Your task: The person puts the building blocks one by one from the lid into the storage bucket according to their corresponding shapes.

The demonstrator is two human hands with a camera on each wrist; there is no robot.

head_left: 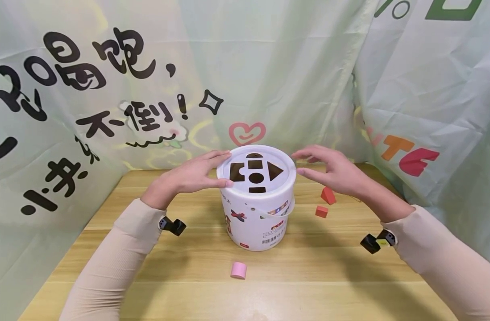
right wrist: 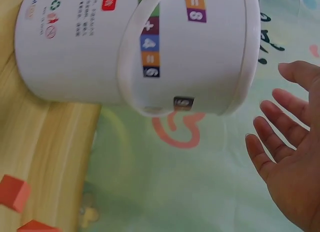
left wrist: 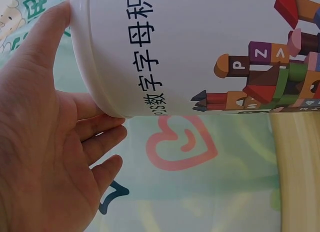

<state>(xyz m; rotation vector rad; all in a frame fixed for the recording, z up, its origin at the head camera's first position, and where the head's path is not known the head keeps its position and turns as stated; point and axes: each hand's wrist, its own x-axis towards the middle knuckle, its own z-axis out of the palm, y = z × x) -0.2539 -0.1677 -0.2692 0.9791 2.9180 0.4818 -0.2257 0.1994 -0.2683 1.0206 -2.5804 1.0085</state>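
A white lidded bucket (head_left: 245, 218) stands upright on the table, printed with toy-block pictures. Its round lid (head_left: 245, 183) has several shaped cut-outs, among them a triangle and a circle. My left hand (head_left: 193, 174) touches the lid's left rim, thumb at the near side and fingers at the far side. In the left wrist view its fingers (left wrist: 102, 129) lie spread and mostly straight by the rim. My right hand (head_left: 329, 167) is beside the lid's right edge, and the right wrist view shows a gap between its loosely bent fingers (right wrist: 272, 142) and the bucket. It holds nothing.
A pink half-round block (head_left: 238, 270) lies in front of the bucket. Two red blocks, one triangular (head_left: 328, 195) and one smaller (head_left: 321, 211), lie to its right. The bucket's white handle (head_left: 275, 214) hangs at its side. Printed curtains (head_left: 285, 80) rise behind the wooden table (head_left: 180, 285).
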